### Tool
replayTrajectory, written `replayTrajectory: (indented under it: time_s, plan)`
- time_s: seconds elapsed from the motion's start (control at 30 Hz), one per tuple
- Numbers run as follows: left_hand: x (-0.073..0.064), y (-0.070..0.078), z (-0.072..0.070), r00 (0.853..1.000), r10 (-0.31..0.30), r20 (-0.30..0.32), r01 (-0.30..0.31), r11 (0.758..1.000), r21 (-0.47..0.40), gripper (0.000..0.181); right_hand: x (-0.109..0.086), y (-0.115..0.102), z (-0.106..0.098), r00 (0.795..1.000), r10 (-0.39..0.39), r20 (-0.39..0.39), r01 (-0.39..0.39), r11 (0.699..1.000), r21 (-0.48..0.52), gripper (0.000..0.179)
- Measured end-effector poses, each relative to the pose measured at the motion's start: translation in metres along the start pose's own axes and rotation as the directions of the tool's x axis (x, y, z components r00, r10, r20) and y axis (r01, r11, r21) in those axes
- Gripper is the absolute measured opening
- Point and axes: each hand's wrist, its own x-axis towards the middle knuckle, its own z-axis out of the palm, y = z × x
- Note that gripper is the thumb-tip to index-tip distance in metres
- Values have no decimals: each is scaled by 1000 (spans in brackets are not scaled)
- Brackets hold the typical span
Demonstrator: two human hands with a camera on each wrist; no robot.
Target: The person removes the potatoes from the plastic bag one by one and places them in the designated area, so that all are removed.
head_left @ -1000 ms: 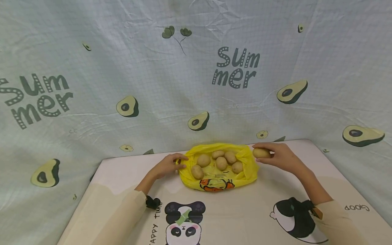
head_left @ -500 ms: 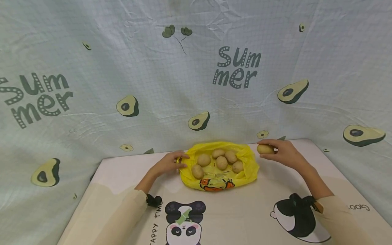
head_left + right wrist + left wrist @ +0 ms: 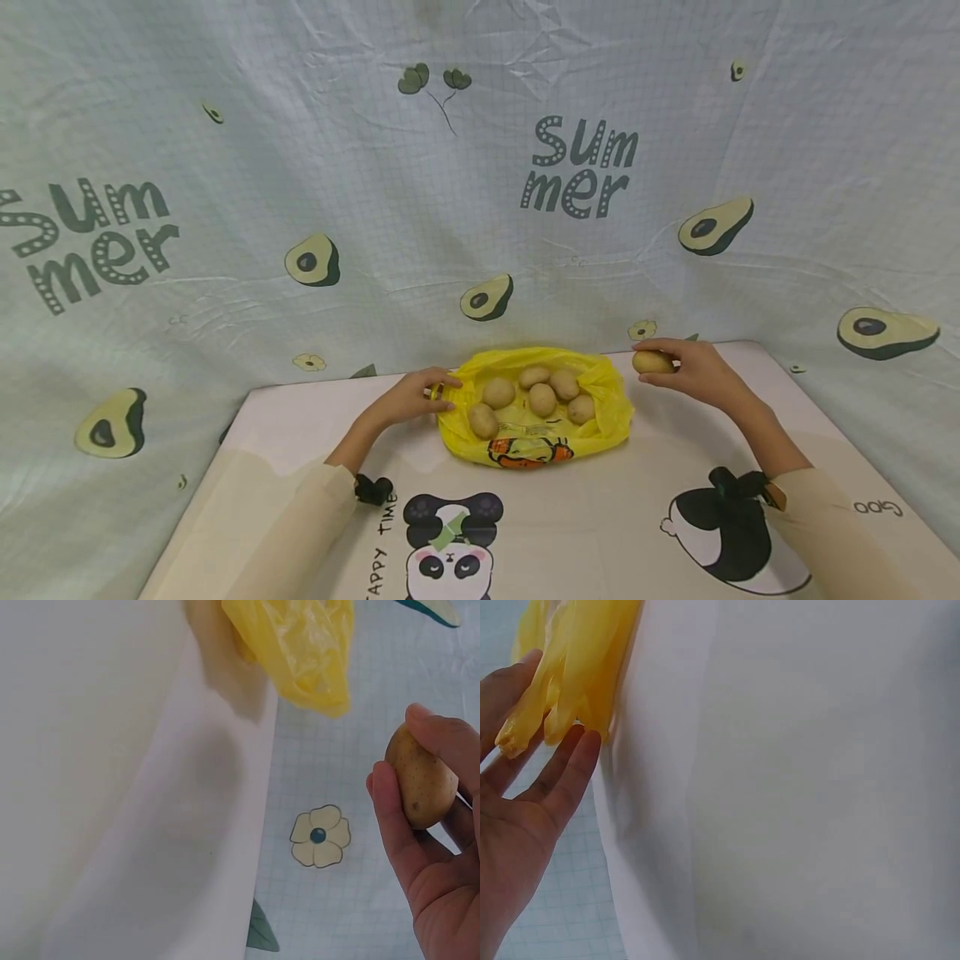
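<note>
In the head view, a yellow plastic bag (image 3: 615, 425) lies with its mouth spread, several potatoes (image 3: 542, 400) showing inside. My left hand (image 3: 405, 398) grips the bag's left end; in the left wrist view, gathered yellow plastic (image 3: 585, 667) hangs between its thumb and fingers. To the right of the bag, my right hand (image 3: 699, 372) holds a single potato (image 3: 651, 362) between thumb and fingers. That potato (image 3: 421, 778) is smooth, oval and brown-yellow in the right wrist view, apart from the bag's hanging corner (image 3: 307, 660).
The table (image 3: 577, 533) has a pale cover printed with a panda (image 3: 450, 567) and a black-and-white figure (image 3: 720, 533). Its far edge meets a hanging curtain (image 3: 405, 208) printed with avocados and lettering. Both wrists carry small black devices (image 3: 372, 490).
My right hand has moved right and slightly away with the potato, leaving the bag's right side, then slowed. The left hand stays at the bag's left end, nearly still.
</note>
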Motion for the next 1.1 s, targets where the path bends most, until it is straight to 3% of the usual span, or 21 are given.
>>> replayTrajectory:
  time_s: [0.5,1.1]
  plan:
    - [-2,0,0,1000,-6,6,6,1000,-3,38,12,16,11,999,-32,6,32,999,18,48]
    - [-1,0,2,999,-33,-5,32,999,-20,40,34,49,21,994,17,112,-22,999,48,47]
